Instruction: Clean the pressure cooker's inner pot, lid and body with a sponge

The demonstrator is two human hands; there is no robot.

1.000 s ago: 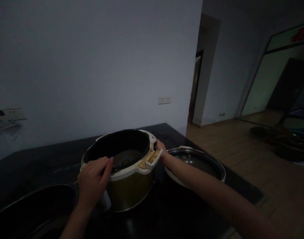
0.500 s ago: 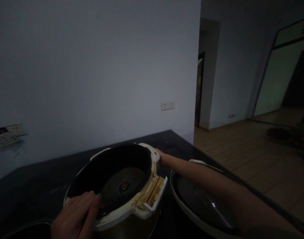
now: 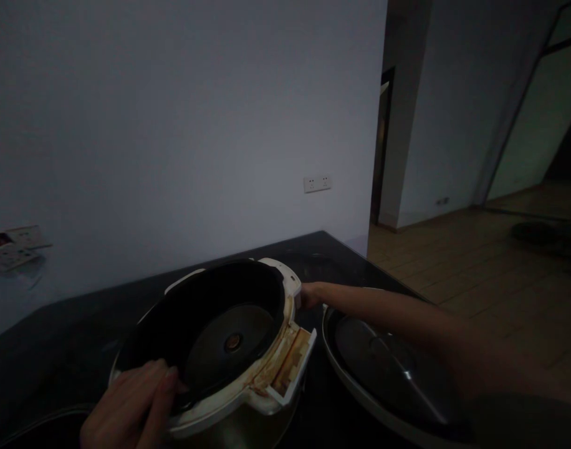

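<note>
An open electric cooker body with a white, brown-stained rim stands on the dark tabletop. Its deep black inside shows a round plate with a small disc at the middle. My left hand is closed over the near-left rim, fingertips just inside the edge. My right hand reaches across to the far right side and grips beneath the white side handle; most of its fingers are hidden. Beneath my right forearm lies a round, dark, light-rimmed lid-like piece, partly covered by the arm.
The dark glossy tabletop meets a pale wall with a socket plate. At the lower left, the rim of a dark round vessel shows. Another damaged-looking socket panel is on the left wall. Beyond the table's right edge lies a tiled floor.
The view has tilted down slightly, so the wall and table edge sit higher. My left hand and the cooker's near-left side have shifted a little left in view. Both hands keep their hold.
</note>
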